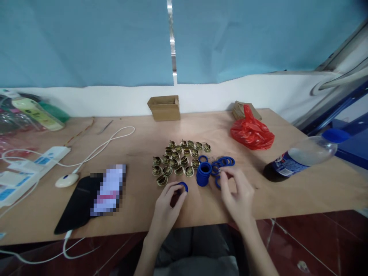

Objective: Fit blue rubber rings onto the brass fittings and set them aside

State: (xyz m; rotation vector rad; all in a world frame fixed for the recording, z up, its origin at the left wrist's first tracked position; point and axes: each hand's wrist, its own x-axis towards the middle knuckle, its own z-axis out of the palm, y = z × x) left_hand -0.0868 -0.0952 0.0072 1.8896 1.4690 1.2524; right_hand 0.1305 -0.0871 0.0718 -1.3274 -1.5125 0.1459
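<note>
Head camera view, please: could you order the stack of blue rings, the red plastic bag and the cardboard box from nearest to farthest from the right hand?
1. The stack of blue rings: just left of the right hand.
2. The red plastic bag: farther back, slightly to the right.
3. The cardboard box: farthest back, well to the left.

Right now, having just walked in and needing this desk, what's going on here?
A person sits at the wooden table. Their left hand pinches a blue ring near a cluster of brass fittings. Their right hand reaches among loose blue rings beside a stack of blue rings; whether it grips one is unclear.
</note>
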